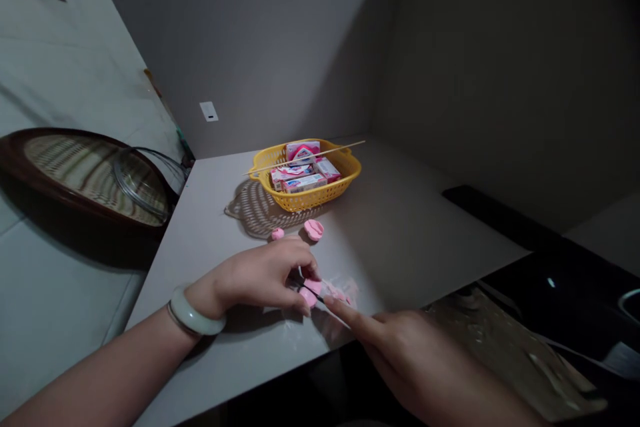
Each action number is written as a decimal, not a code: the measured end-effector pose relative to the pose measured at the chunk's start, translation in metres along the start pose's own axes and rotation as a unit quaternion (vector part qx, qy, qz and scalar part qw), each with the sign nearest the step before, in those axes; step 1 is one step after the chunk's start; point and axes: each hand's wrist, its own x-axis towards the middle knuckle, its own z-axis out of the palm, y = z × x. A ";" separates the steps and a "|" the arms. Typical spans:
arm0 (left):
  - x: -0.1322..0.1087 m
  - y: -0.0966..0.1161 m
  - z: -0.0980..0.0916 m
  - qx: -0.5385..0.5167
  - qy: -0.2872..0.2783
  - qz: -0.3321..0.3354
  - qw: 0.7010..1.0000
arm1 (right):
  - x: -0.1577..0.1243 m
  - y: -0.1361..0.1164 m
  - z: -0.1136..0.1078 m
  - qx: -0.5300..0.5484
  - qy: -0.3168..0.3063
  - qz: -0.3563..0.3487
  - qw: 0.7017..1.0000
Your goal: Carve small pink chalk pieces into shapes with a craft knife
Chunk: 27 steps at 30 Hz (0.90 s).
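Note:
My left hand (273, 273), with a pale bangle (196, 313) on its wrist, is closed around a pink soap-like piece (307, 298) low over the table. From the right comes my right hand (395, 347), closed on a small thin-bladed knife (315, 292), index finger stretched along it. The dark blade lies across the pink piece; its handle is hidden in my hand. Pink shavings (340, 295) lie beside it on a clear plastic sheet (353, 285). Just beyond my left hand are a carved pink half-round (314, 229) and a smaller pink ball (277, 233).
A yellow basket (313, 200) with several pink-and-white boxes (305, 183) stands at the back of the table (210, 213), a thin wooden stick (345, 146) across its rim. Grey walls rise behind. At the left is an oval wooden-framed piece (90, 177); dark objects lie at right.

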 end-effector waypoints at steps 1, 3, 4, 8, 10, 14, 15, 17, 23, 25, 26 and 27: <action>0.000 0.000 -0.001 -0.001 -0.005 0.001 1.000 | -0.001 0.002 -0.001 0.008 -0.005 0.000 1.000; 0.000 0.000 -0.002 -0.008 -0.016 0.008 1.000 | -0.011 0.012 -0.003 0.049 -0.037 0.003 0.998; 0.000 -0.001 -0.003 -0.012 -0.020 0.011 1.000 | -0.018 0.017 -0.004 0.066 -0.046 0.005 0.997; 0.001 0.000 -0.001 -0.011 -0.016 0.007 1.000 | -0.029 0.024 -0.001 0.083 -0.037 0.016 0.996; 0.001 0.000 0.000 -0.001 -0.008 0.003 1.000 | -0.018 0.016 0.003 0.042 -0.029 0.015 0.999; 0.000 0.001 -0.001 0.006 -0.009 -0.007 1.000 | 0.002 0.007 0.005 0.007 -0.012 -0.002 1.000; -0.001 0.001 -0.002 0.004 -0.013 -0.008 1.000 | 0.000 0.009 0.004 0.020 -0.014 -0.006 1.000; -0.001 0.000 -0.003 -0.003 -0.018 -0.003 1.000 | -0.012 0.020 0.001 0.050 -0.021 -0.011 0.998; 0.000 -0.001 -0.002 0.001 -0.006 0.003 1.000 | -0.021 0.025 0.000 0.061 -0.050 0.004 0.997; 0.000 -0.001 -0.001 0.005 -0.002 -0.001 1.000 | -0.008 0.015 0.005 0.032 -0.031 0.004 0.999; -0.001 -0.001 -0.001 0.003 -0.003 -0.004 1.000 | -0.003 0.011 0.006 0.017 -0.020 0.003 1.000; -0.001 -0.001 -0.002 -0.001 -0.005 -0.008 1.000 | 0.000 0.010 0.007 0.012 -0.014 0.000 1.000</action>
